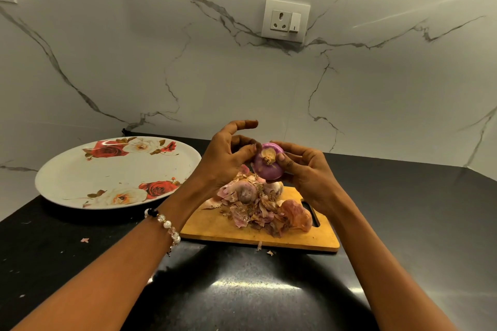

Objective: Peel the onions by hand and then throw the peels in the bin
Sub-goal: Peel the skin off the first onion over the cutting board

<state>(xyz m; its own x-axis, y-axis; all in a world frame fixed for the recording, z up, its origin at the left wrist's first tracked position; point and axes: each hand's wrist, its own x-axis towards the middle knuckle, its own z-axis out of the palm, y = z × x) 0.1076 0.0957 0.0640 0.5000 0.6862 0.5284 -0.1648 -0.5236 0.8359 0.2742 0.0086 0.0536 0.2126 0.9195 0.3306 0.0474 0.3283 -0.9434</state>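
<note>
Nearest, a black countertop (403, 223) carries one wooden cutting board (215, 226). On the board lies one heap of peels (258, 212) with two unpeeled onions (246, 192) partly buried in it. Above the heap, the right hand (304, 169) grips one purple peeled onion (269, 168), root end facing the camera. The left hand (226, 156) pinches at the onion's upper left side. One floral plate (80, 177) sits left. One wall socket (285, 20) lies beyond.

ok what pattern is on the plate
White plate with red and cream roses near its rim, seen in the head view.
</note>
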